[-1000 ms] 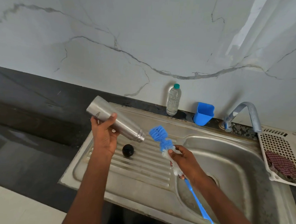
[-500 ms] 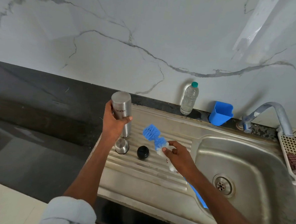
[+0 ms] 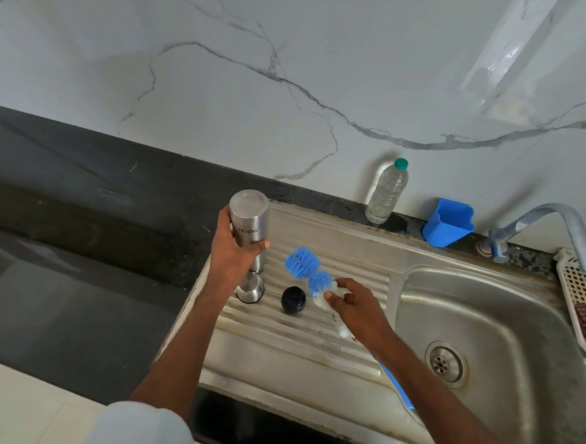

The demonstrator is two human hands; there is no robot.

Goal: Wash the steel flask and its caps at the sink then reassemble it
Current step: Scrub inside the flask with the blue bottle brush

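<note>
The steel flask [image 3: 248, 222] is upside down now. A second ago it lay tilted on its side in the air; now its flat bottom points up and its open mouth points down at the ribbed draining board [image 3: 312, 329] of the sink. The left hand [image 3: 233, 256] holds it around the middle, fingers wrapped tight. I cannot tell if the mouth touches the board or hangs just over it.

Right below the flask stands the steel cap [image 3: 250, 289], and just beside that sits the black inner cap [image 3: 293, 299]. Both are on the board.

The right hand [image 3: 355, 308] holds the blue bottle brush [image 3: 307, 269] by its white neck, near the bristles. The brush is out of the flask and close to the black cap.

I think the flask is being set down to drain, so the scrub inside may be done. The caps may get washed next. Nothing is put back together yet.

Farther off, a plastic water bottle [image 3: 387, 191] and a blue holder [image 3: 449, 222] stand by the wall. The tap [image 3: 555, 227] shows no water running.
</note>
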